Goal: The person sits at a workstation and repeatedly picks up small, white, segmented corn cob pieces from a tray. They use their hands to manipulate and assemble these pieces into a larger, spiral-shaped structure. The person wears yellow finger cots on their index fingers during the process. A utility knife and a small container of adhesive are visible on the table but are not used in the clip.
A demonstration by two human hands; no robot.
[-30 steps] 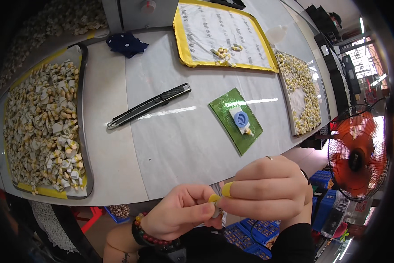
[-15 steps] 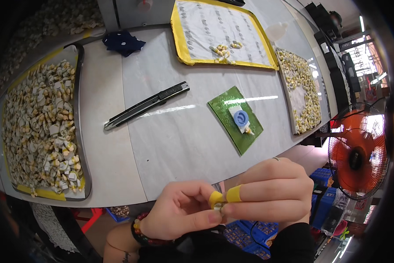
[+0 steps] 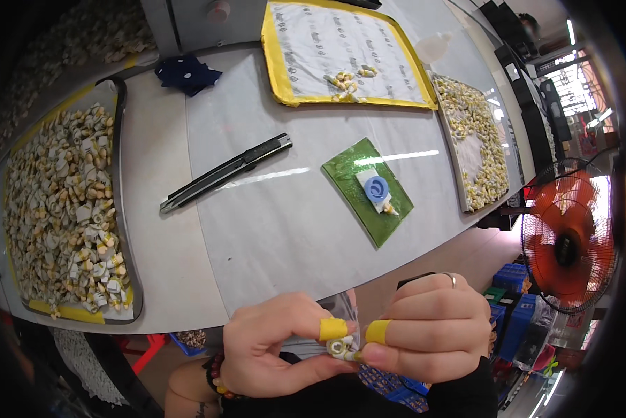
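Observation:
Close to my body, below the table's front edge, my left hand [image 3: 285, 348] pinches a small white-and-yellow molded piece [image 3: 341, 347] with a round hollow end facing up. At its other, yellowish end, the thumb and forefinger of my right hand [image 3: 428, 331] are closed on it too. Yellow tape wraps a forefinger on each hand. Ahead on the table lies a green plate [image 3: 355, 188], bearing a white block with a round blue mold [image 3: 376, 189] and a small piece beside it. A black retractable utility knife [image 3: 226, 173] rests left of the plate.
A tray heaped with similar pieces [image 3: 62, 209] fills the left side. A cloth-lined tray with a yellow rim [image 3: 348, 106] holds several pieces at the back; another filled tray [image 3: 472, 146] stands right. A dark blue cloth [image 3: 187, 74] lies back left. An orange fan [image 3: 567, 237] stands beyond the table.
Both hands have drawn slightly apart and turned, so the piece's round hollow end and yellow tip now show between the fingers. The whole view has shifted a little.

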